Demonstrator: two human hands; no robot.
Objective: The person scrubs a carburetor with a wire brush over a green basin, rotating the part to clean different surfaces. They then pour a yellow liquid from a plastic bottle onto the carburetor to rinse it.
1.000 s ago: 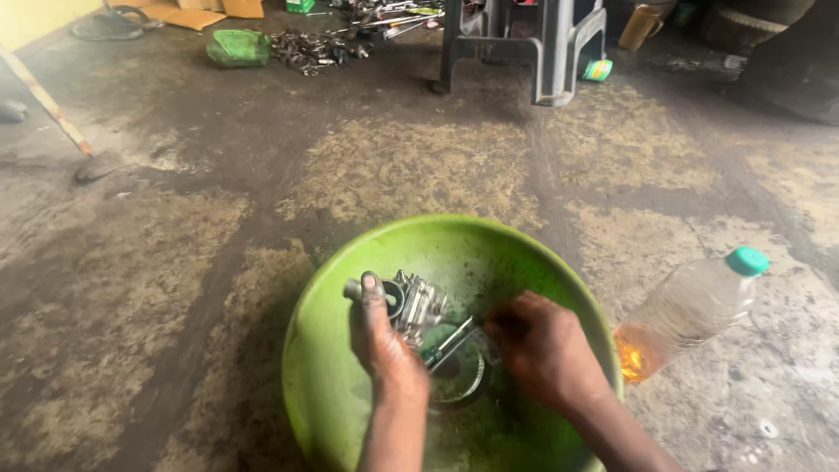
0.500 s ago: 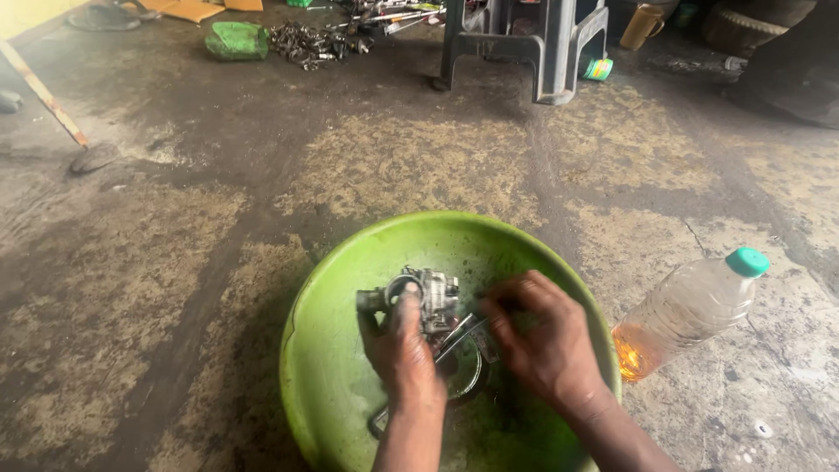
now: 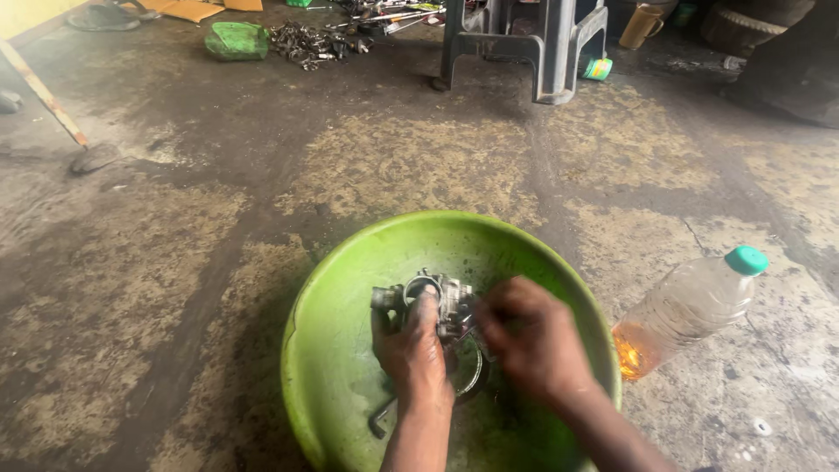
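Note:
A large green plastic basin (image 3: 336, 350) sits on the oil-stained concrete floor right below me. Inside it my left hand (image 3: 412, 354) grips a grey metal engine part (image 3: 437, 297) that looks like a carburettor, held just above the basin's bottom. My right hand (image 3: 529, 336) is closed against the part's right side, fingertips on it; what those fingers pinch is hidden. A round metal ring (image 3: 472, 371) and a dark bent tool (image 3: 380, 419) lie in the basin under my hands.
A plastic bottle (image 3: 686, 310) with a teal cap and a little amber liquid lies tilted right of the basin. Farther back stand grey stool legs (image 3: 546, 52), a pile of metal parts (image 3: 306, 39), a green bag (image 3: 236, 39) and a stick (image 3: 44, 96).
My left hand has turned the metal part and lowered it slightly within the basin. My right hand has shifted left onto the part. The view has tilted a little.

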